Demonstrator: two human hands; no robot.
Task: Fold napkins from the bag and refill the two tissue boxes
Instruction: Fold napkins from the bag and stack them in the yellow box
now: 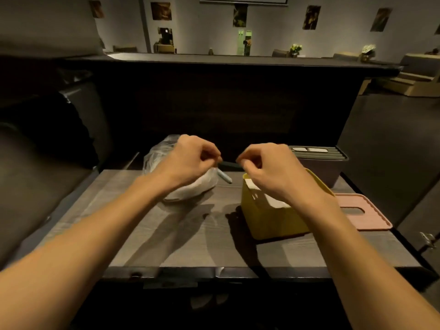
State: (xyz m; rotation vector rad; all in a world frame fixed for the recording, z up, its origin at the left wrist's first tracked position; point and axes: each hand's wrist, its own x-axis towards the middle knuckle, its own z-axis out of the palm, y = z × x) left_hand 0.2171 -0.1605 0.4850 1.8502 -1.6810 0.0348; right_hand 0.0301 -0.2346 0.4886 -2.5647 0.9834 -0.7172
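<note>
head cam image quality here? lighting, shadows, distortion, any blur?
Head view: dim and warm, lit from above; the forearms cast hard shadows on the table beside the yellow box. Wide-angle bending curves the counter edge and stretches the arms. Left hand and right hand are reasonably sharp; the dark strip they pinch is hard to resolve; the bag shows faint sheen.

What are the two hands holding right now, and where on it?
Left hand and right hand each pinch one end of a thin dark strip, stretched between them above the grey wooden table. What the strip is cannot be told.
</note>
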